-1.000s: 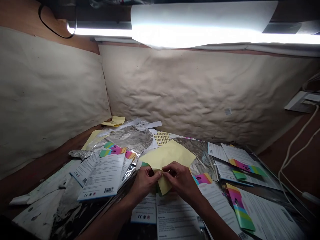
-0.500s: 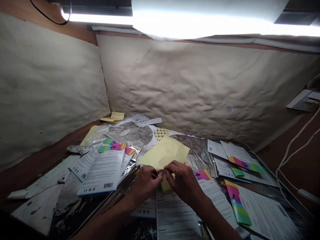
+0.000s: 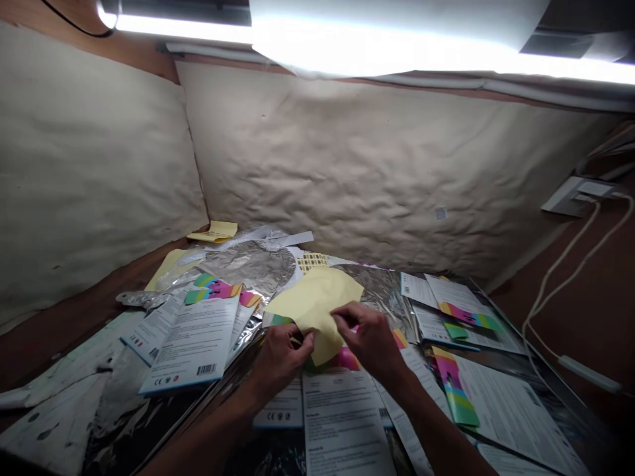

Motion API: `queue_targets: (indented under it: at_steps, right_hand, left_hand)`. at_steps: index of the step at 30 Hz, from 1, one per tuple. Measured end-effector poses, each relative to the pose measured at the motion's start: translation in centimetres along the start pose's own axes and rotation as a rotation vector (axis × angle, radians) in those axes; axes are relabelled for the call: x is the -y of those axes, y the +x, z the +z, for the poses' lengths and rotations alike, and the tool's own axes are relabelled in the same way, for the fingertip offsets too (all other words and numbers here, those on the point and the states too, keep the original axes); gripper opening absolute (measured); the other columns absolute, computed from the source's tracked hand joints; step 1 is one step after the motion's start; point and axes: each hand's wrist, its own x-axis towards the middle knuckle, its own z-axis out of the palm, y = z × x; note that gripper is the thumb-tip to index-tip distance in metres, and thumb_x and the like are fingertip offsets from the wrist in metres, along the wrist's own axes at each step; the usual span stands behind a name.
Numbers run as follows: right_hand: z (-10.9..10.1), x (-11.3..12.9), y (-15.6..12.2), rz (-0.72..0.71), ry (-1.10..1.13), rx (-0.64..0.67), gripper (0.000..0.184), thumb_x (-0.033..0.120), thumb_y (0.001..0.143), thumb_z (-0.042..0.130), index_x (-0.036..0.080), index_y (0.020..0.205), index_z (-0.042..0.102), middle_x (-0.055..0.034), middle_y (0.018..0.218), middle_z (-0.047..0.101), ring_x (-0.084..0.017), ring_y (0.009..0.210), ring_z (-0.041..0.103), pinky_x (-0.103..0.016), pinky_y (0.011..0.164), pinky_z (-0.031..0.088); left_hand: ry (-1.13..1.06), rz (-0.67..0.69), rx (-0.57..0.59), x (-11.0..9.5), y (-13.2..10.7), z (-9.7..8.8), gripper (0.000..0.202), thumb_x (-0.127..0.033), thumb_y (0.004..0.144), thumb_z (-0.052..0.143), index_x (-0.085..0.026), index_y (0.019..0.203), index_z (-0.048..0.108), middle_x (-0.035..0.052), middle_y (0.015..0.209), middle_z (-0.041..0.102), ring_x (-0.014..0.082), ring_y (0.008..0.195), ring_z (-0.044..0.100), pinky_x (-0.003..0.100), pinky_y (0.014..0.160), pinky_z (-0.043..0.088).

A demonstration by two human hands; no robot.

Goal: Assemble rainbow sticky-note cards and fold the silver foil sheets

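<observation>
A thin pale yellow paper sheet (image 3: 315,301) is held up, slightly curved, at the middle of the table. My left hand (image 3: 284,352) is closed in a pinch at the sheet's lower left edge. Its thumb lies along the paper. Higher up on the opposite side, my right hand (image 3: 371,334) pinches the sheet's right edge between thumb and fingertips. Just below the sheet lies a white printed package (image 3: 342,423) with a pink and green top, partly covered by paper and hands. Whether any small sticker sits at my fingertips cannot be made out.
Several printed packages (image 3: 191,337) overlap on the left, and more packages (image 3: 506,403) lie on the right. Behind the hands are crumpled silver film (image 3: 248,264) and a sticker sheet (image 3: 312,261). White cables (image 3: 550,284) hang at the right. A papered wall (image 3: 317,152) closes off the back.
My hands have moved apart. The right hand has shifted up along the sheet's edge, and the sheet now bends more. The view has turned slightly to the right.
</observation>
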Motion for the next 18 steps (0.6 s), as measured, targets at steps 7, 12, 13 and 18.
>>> queue_targets:
  at_steps: [7, 12, 13, 18]
  right_hand:
    - [-6.1, -2.6, 0.4, 0.102, 0.013, -0.244, 0.015, 0.028, 0.088, 0.062, 0.019, 0.089, 0.073, -0.0036, 0.083, 0.073, -0.018, 0.074, 0.067, -0.026, 0.065, 0.050]
    - [-4.2, -6.8, -2.3, 0.046, -0.131, -0.063, 0.013, 0.020, 0.089, 0.058, 0.020, 0.086, 0.071, -0.0030, 0.082, 0.070, -0.017, 0.072, 0.066, -0.027, 0.065, 0.050]
    - [-3.5, -7.6, -2.7, 0.006, -0.158, -0.037, 0.013, 0.018, 0.089, 0.058, 0.020, 0.086, 0.070, -0.0031, 0.082, 0.070, -0.017, 0.072, 0.066, -0.028, 0.065, 0.050]
    - [-1.3, -10.4, -3.2, -0.218, -0.263, 0.064, 0.015, 0.012, 0.091, 0.054, 0.019, 0.091, 0.067, -0.0050, 0.085, 0.069, -0.019, 0.078, 0.066, -0.029, 0.070, 0.050]
  left_hand:
    - [-0.348, -0.114, -0.363, 0.3, 1.4, -1.2, 0.035, -0.042, 0.074, 0.076, -0.013, 0.093, 0.076, 0.0066, 0.082, 0.077, 0.0227, 0.077, 0.072, 0.028, 0.070, 0.058]
    - [-0.513, -0.121, -0.432, -0.3, 1.5, -1.3, 0.036, -0.039, 0.071, 0.080, -0.013, 0.095, 0.075, 0.0044, 0.083, 0.076, 0.0191, 0.075, 0.071, 0.026, 0.070, 0.059]
    - [-0.535, -0.129, -0.441, -0.4, 1.5, -1.3, 0.036, -0.039, 0.071, 0.080, -0.013, 0.095, 0.075, 0.0043, 0.082, 0.076, 0.0187, 0.073, 0.071, 0.026, 0.070, 0.060]
    - [-0.654, -0.162, -0.475, -0.5, 1.6, -1.3, 0.037, -0.040, 0.071, 0.080, -0.012, 0.094, 0.074, 0.0044, 0.082, 0.075, 0.0200, 0.074, 0.071, 0.027, 0.069, 0.060]
